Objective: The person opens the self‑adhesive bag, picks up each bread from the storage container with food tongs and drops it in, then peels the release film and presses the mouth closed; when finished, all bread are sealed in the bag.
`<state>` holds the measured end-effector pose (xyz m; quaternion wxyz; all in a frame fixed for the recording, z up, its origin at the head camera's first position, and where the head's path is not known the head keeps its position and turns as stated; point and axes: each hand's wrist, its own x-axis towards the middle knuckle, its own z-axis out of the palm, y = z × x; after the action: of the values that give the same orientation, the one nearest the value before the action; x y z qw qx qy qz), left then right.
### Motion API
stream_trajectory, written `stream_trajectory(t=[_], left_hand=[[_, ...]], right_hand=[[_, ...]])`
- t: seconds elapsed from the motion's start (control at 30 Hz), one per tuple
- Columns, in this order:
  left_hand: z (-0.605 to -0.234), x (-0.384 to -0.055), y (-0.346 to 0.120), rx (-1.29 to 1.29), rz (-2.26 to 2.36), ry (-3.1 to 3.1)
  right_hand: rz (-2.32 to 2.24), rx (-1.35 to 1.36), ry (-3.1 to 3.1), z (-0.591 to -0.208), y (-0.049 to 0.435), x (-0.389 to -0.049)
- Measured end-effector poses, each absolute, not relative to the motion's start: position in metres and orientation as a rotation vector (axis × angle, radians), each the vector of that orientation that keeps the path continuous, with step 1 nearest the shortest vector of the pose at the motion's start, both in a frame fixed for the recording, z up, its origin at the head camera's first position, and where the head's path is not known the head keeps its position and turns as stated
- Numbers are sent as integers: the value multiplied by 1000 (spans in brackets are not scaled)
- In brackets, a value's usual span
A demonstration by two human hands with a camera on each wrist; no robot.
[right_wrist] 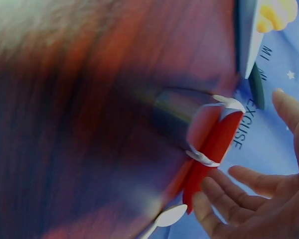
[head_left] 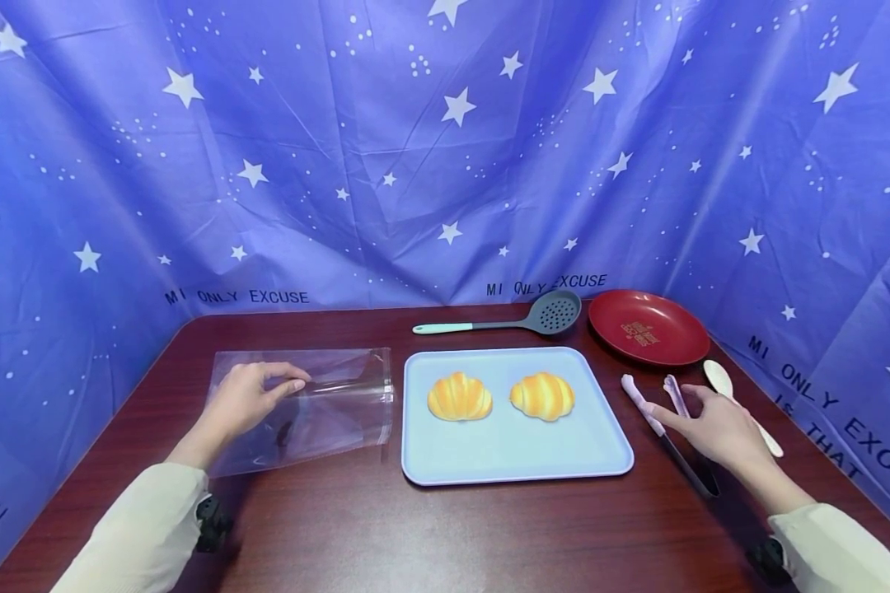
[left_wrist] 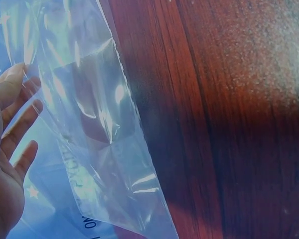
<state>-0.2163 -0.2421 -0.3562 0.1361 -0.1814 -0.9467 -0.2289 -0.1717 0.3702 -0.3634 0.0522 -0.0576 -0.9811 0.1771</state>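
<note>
A clear plastic bag (head_left: 344,412) lies on the left of the table. My left hand (head_left: 246,399) pinches its film between thumb and index finger, the other fingers spread, as the left wrist view shows. At the right, my right hand (head_left: 723,428) hovers over a pair of tongs (head_left: 684,468) with pale handles and a dark bend. Its thumb and fingers are spread about the two handles; whether they touch is unclear. Between the hands, two croissants (head_left: 460,399) sit apart on a light blue tray (head_left: 512,457).
Behind the tray lies a grey slotted skimmer (head_left: 553,313) with a pale green handle. A red plate (head_left: 675,321) stands at the back right, and a white spoon (head_left: 718,379) lies partly behind my right hand. A blue starry curtain (head_left: 386,148) closes off the back and sides.
</note>
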Motion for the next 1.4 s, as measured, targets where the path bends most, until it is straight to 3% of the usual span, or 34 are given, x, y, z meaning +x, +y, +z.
stream_trajectory(t=[0.77, 1.4], left_hand=[[-359, -218, -243, -561, -679, -2715], [-359, -217, -244, -539, -686, -2739]], right_hand=[[408, -343, -3250, -373, 369, -178], [444, 118, -2809, -358, 368, -190]])
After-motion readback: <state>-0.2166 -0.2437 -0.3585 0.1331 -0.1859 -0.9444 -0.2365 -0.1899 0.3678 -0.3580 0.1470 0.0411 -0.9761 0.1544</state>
